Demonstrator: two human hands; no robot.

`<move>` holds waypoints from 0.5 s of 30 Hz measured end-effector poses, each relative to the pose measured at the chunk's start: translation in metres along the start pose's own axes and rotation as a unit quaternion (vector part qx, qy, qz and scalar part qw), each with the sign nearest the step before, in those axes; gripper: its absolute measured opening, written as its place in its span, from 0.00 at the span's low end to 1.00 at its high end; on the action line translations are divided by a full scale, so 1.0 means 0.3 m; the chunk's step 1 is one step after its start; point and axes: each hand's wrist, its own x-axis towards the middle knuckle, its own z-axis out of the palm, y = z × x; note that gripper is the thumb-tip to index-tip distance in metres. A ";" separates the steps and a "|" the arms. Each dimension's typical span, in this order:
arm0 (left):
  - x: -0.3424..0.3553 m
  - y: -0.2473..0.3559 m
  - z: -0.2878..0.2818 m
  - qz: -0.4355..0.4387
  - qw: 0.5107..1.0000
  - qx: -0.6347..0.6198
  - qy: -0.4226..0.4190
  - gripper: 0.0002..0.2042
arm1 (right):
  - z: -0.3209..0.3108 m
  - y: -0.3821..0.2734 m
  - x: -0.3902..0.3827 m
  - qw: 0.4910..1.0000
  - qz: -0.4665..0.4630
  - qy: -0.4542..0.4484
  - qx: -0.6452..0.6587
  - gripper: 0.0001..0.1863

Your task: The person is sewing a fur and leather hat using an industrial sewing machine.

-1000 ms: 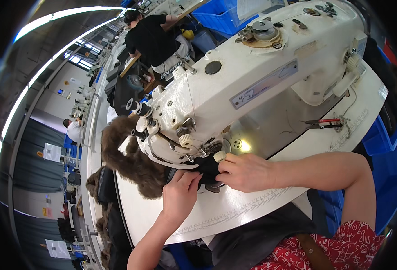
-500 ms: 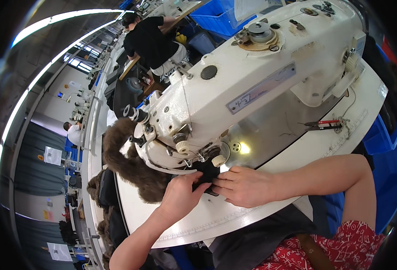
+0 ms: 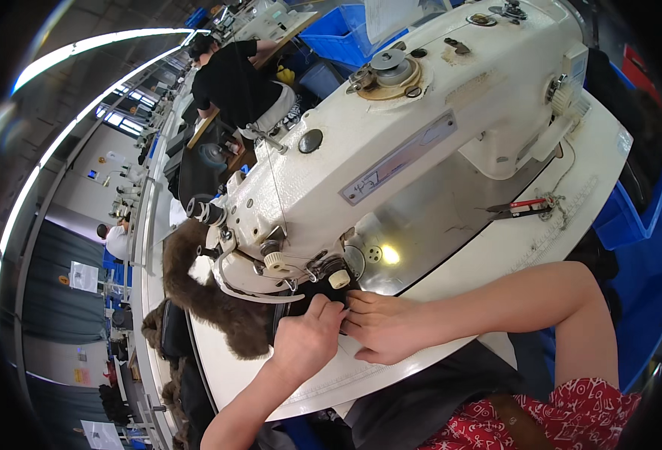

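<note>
A white sewing machine [image 3: 413,157] stands before me, its needle area just beyond my fingers. Black fabric [image 3: 317,291] lies under the machine head and is partly hidden by it and by my hands. Attached to it or lying against it, a strip of brown fur [image 3: 209,296] spreads out on the left; the join is hidden. My left hand [image 3: 308,341] is closed, pinching the near edge of the black fabric. Close against it, my right hand [image 3: 387,326] has its fingers pressed together on the fabric's right side. The fingertips almost touch.
Red-handled thread snips [image 3: 517,209] lie on the white machine table [image 3: 571,202] at right. Blue bins [image 3: 631,214] stand beyond its right edge, and another blue bin [image 3: 346,37] at the back. A person in black [image 3: 237,86] works at a far table.
My left hand has curled its fingers in and turned more upright, its thumb no longer stretched out. My right thumb now shows lower down. The whole view has shifted slightly.
</note>
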 end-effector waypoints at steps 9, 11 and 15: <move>-0.024 0.082 0.052 -0.034 0.997 0.061 0.021 0.11 | -0.065 -0.027 -0.028 0.974 -0.217 0.067 0.022 0.17; -0.032 0.107 0.069 -0.047 0.996 0.068 0.035 0.11 | -0.101 -0.001 -0.036 0.979 -0.163 0.085 0.088 0.15; -0.036 0.159 0.112 -0.067 0.983 0.170 0.015 0.11 | -0.155 0.095 -0.033 0.997 0.039 0.026 0.058 0.19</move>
